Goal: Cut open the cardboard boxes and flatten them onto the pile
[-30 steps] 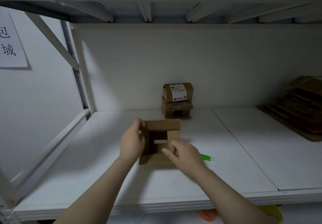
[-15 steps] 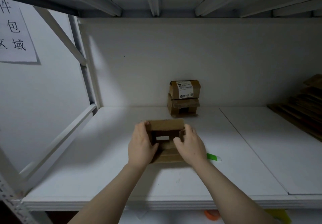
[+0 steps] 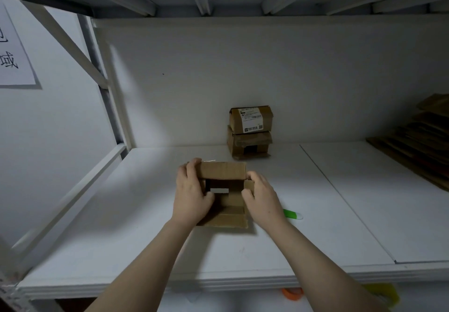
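- Two hands are on it: our left hand (image 3: pixel 192 195) wraps the left wall of the open box (image 3: pixel 223 170), fingers curled over its far top corner.
- Our right hand (image 3: pixel 261 200) clamps the right side, closed round the small flap there.
- We have the box resting on the white shelf (image 3: pixel 340 214) right in front of us, open at both ends, with shelf showing through it.
- It looks empty, so we judge it light. The thin board should be stiff across its panels and weak at its creases, so opposite walls are the place to hold it for collapsing.
- Just beside our right hand lies the green cutter (image 3: pixel 292 214).
- Two stacked boxes (image 3: pixel 250 132) wait against the back wall, and the pile of flattened cardboard (image 3: pixel 418 151) sits well apart, far right.
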